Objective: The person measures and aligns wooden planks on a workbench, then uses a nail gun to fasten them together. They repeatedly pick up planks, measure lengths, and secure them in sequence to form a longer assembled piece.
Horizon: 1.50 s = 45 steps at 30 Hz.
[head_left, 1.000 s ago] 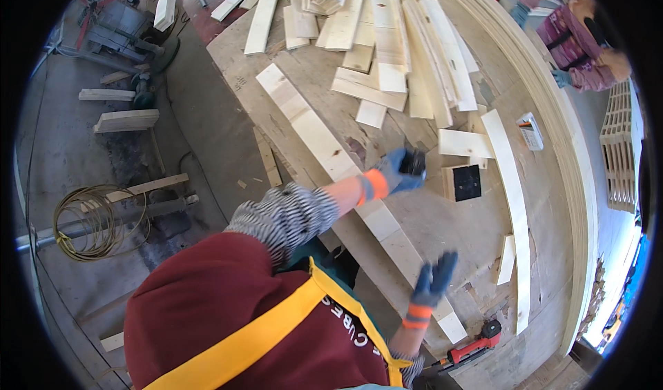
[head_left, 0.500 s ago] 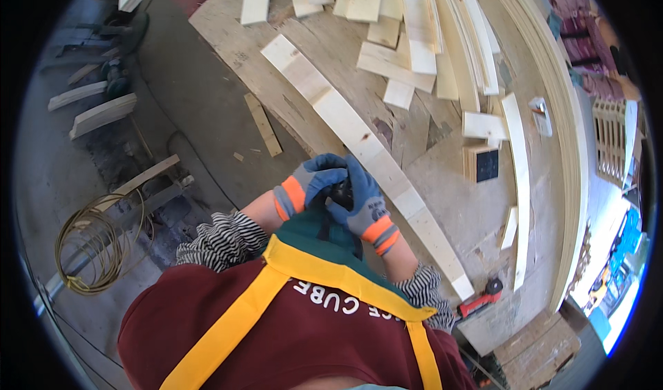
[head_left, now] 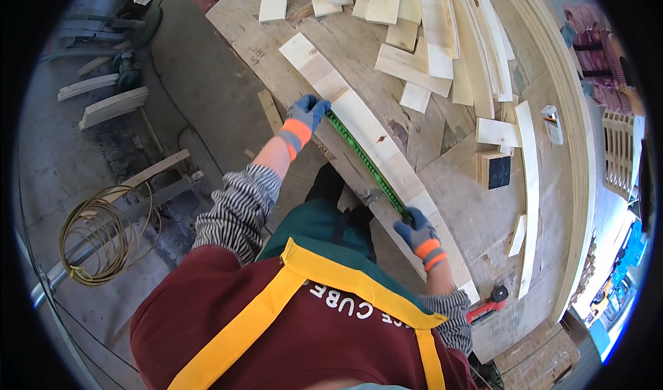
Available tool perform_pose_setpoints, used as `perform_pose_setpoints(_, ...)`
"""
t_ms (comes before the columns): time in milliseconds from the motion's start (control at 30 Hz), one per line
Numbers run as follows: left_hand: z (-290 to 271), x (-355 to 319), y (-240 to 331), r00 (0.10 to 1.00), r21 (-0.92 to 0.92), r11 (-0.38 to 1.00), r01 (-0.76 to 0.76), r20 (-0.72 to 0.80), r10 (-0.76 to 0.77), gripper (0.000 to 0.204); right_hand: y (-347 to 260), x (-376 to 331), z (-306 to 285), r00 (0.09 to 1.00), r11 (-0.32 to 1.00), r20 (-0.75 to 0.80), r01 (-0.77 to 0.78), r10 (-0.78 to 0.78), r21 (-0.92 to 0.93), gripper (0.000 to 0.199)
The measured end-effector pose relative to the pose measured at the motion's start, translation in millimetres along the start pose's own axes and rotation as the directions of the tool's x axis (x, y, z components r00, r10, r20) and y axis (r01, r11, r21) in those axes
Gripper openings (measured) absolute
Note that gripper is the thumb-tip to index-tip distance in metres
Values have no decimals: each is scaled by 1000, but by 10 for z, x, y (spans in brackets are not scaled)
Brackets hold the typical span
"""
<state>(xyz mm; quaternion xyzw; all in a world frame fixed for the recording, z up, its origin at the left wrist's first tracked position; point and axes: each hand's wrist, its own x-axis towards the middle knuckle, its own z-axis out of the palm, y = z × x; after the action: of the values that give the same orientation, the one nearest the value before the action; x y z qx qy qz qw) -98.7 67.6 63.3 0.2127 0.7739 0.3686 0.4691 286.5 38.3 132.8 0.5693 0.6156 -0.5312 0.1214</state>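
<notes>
A tape measure (head_left: 366,160) with a green blade is stretched between my gloved hands, along the near-left edge of a long pale board (head_left: 378,140). Closed on the blade's far end is my left hand (head_left: 309,112), at the board's edge. My right hand (head_left: 418,232) wraps round the dark tape case, mostly hidden by the fingers, farther down the board. The board lies slantwise on the worktable (head_left: 442,176) and appears made of shorter pieces set end to end.
Loose planks (head_left: 435,38) lie at the table's far side. To the right are a dark-faced wood block (head_left: 493,169), a narrow strip (head_left: 530,203) and a red-and-black tool (head_left: 488,304). A wire coil (head_left: 97,241) hangs at left. A person's patterned sleeve (head_left: 601,59) shows far right.
My hands were together before my apron around the dark tape case. They have spread apart, left hand forward and right hand to the right, with the green blade drawn out along the board.
</notes>
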Motion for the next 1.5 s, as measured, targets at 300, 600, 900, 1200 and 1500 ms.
perform_pose_setpoints(300,468,516,-186,928,641,734,-223,-92,362,31,217,-224,-109,985,923,59,-173,162,343,57)
perform_pose_setpoints(600,261,557,-262,905,497,785,-368,-1,425,26,341,-170,-12,981,895,82,-196,178,400,52)
perform_pose_setpoints(900,4,1241,-724,912,402,822,-403,95,400,20,1592,-872,-547,973,978,-135,-174,189,116,51)
perform_pose_setpoints(1200,-412,1698,-585,996,533,844,-58,-23,83,23,5091,-2729,-1147,738,739,-49,-667,673,96,44)
perform_pose_setpoints(1500,-460,1727,-269,970,685,719,118,-235,64,34,5202,-2575,-1473,382,339,-193,-914,904,-222,56)
